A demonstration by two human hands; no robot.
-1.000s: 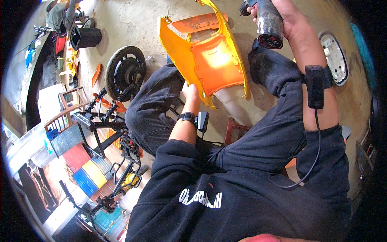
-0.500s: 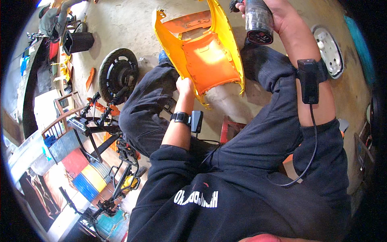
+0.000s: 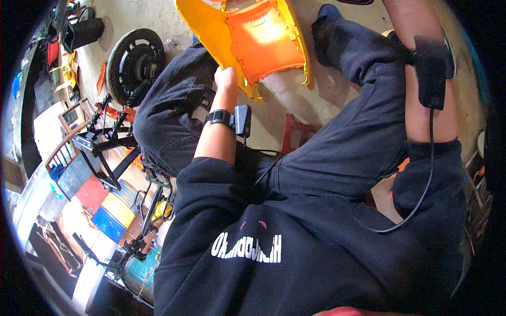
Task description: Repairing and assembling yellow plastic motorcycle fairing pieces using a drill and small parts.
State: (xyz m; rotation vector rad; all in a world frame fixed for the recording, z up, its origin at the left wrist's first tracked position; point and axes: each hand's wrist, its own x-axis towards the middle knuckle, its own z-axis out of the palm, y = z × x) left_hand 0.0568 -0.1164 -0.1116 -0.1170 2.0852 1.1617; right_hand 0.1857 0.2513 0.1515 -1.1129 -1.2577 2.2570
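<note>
My left hand (image 3: 225, 79) is closed round the near left edge of a curved yellow-orange plastic body panel (image 3: 266, 45). The panel stands tilted between my lower legs, and its far end is cut off by the picture's top edge. My right forearm (image 3: 424, 39) reaches up to the right, and the right hand lies beyond the top edge. Near that arm, only a sliver of a dark rounded base (image 3: 357, 1) shows at the top edge.
A black wheel (image 3: 136, 66) lies on the floor left of my knee. Beside it stands a bare black vehicle frame (image 3: 113, 139) with springs. A small red stool (image 3: 298, 131) is between my thighs. A black bin (image 3: 84, 32) lies at the far left.
The whole view has shifted, so the panel and floor things sit higher and further left. My right hand, which held a grey-and-black cylindrical tool, has gone out past the top edge.
</note>
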